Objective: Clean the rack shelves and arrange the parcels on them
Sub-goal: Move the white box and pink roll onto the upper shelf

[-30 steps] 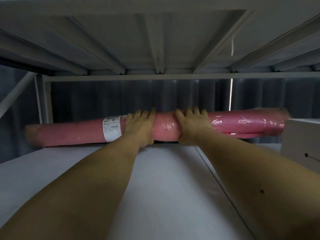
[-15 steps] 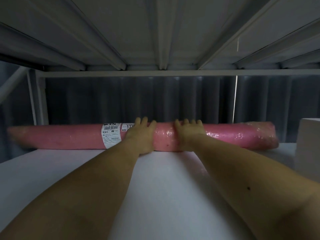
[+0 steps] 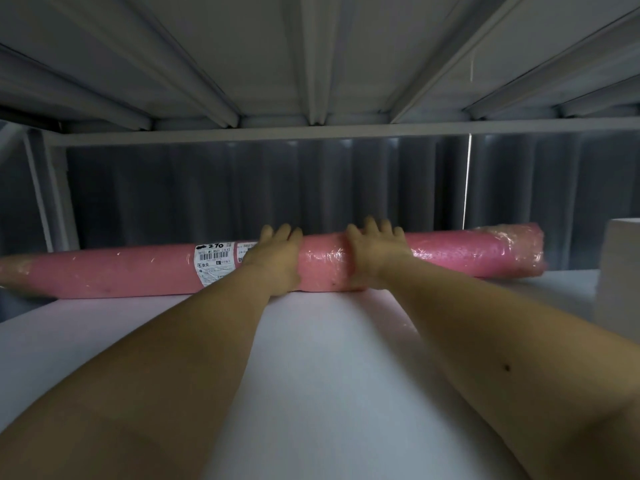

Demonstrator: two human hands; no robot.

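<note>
Since a second ago the pink roll (image 3: pixel 433 258) has slid back and levelled along the shelf (image 3: pixel 329 358) rear; left hand (image 3: pixel 277 258) and right hand (image 3: pixel 375 252), fingers draped flat, press it (probably to seat it).

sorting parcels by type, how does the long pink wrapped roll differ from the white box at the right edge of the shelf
The long pink plastic-wrapped roll is a cylinder lying across the back of the white shelf; the white box is flat-sided and stands taller. The roll carries a white printed label; the box shows none. The left hand and right hand rest on the roll; the box is untouched. Both sit on the same shelf.
</note>
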